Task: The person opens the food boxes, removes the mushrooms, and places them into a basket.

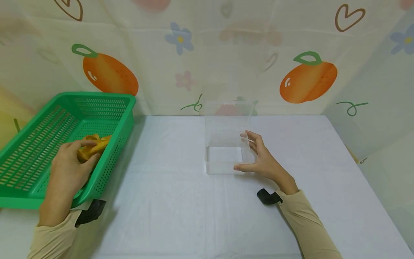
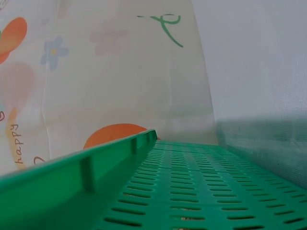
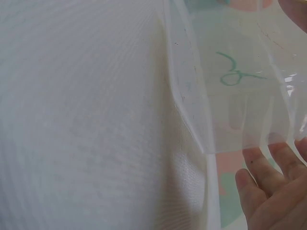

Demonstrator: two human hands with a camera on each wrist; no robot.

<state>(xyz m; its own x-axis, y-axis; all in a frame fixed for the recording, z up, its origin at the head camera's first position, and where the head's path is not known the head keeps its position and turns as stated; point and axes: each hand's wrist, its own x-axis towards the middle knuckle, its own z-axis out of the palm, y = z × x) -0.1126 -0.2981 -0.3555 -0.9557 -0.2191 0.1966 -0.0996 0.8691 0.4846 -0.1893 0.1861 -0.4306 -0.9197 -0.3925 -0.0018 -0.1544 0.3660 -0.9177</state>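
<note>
Inside the green plastic basket [image 1: 124, 124] at the left, my left hand [image 1: 69, 167] grips yellow bananas [image 1: 101, 145], thumb on the near side and fingers over the top. The hand covers part of them, and the left wrist view shows only the basket's slotted wall [image 2: 192, 187]. A clear plastic box [image 1: 223, 168] stands on the table in front of the back wall. My right hand [image 1: 263, 158] holds its right side, the thumb at the near corner and the fingers farther back. In the right wrist view, fingertips touch the transparent side of the box [image 3: 230, 110].
A white cloth [image 1: 168, 208] covers the table. Behind it hangs a curtain [image 1: 207, 46] printed with oranges, flowers and hearts. Black wrist cameras [image 1: 269, 197] sit on both forearms, and the left one is beside the basket's near corner.
</note>
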